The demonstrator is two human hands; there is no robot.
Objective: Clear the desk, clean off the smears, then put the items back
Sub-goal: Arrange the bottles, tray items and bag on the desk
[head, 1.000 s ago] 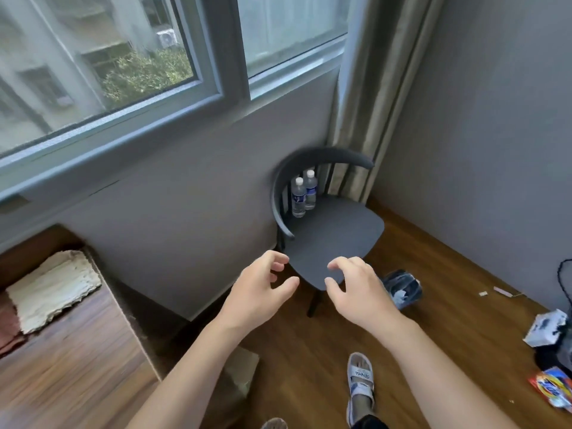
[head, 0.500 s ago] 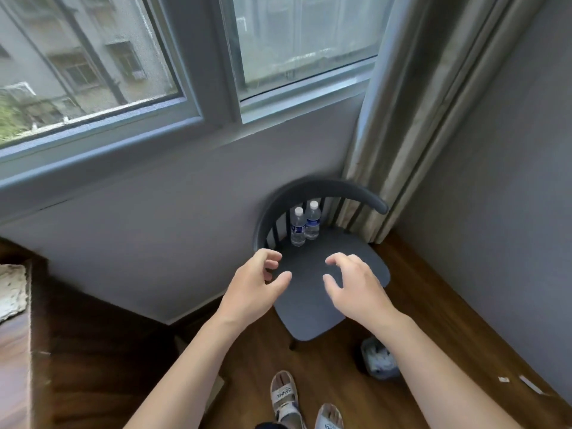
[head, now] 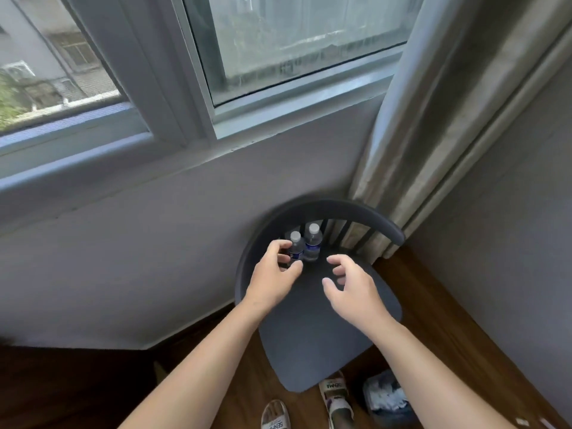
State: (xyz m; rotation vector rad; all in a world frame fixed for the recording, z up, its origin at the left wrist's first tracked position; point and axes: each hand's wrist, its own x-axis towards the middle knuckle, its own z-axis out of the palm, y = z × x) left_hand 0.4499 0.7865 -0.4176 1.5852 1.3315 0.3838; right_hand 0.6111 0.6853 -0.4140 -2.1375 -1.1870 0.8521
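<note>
Head view, looking down at a dark chair [head: 325, 320] in the corner under the window [head: 278, 57], beside the curtain [head: 433, 119].

Two small water bottles stand upright at the back of the seat, just in front of the backrest spindles, touching or nearly so. Left bottle [head: 296, 247]; right bottle [head: 312, 243]. Both are capped, with blue labels.

Left hand [head: 272, 277]: fingers are curled around the lower body of the left bottle, the thumb near its front. Whether a firm grip is closed or contact is only just made cannot be told. Right hand [head: 353, 286]: held over the seat, fingers loosely bent and spread, nothing held, a short way from the right bottle.

Handling, judged: the bottles appear full or nearly full, so moderate weight for their size is expected. The thin plastic walls are likely to give under a hard squeeze; the labelled mid-body is the best place for a wrap grip, as the cap and neck are narrower and smoother. Toppling of the neighbour is a risk if one bottle is dragged rather than lifted straight up.

The desk is not in view.
</note>
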